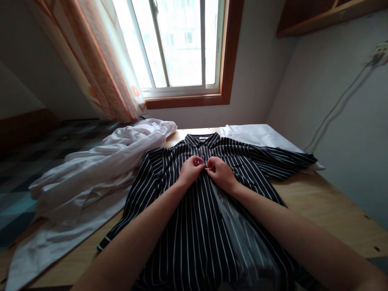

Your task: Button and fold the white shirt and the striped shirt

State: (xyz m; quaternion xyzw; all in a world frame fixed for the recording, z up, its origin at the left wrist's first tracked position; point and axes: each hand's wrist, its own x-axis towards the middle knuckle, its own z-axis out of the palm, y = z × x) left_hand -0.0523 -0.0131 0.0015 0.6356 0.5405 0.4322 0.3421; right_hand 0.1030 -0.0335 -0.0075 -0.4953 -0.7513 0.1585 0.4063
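a peach-and-cream patterned cloth curtain (103, 52) hangs left of a sliding window (182, 44) framed in reddish-brown wood; a brown wooden shelf (330, 19) juts out right of the window; crumpled white fabric (97, 171) lies below-left of it.

We can read no text, brand, number or sign; we see pale label (202, 138) inside collar (190, 140) of striped shirt (195, 218), at far end of garment, too small for us to read; we also spot tiny dark marks (218, 44) on right side of far window frame (222, 64), too faint for us to tell whether letters or specks.
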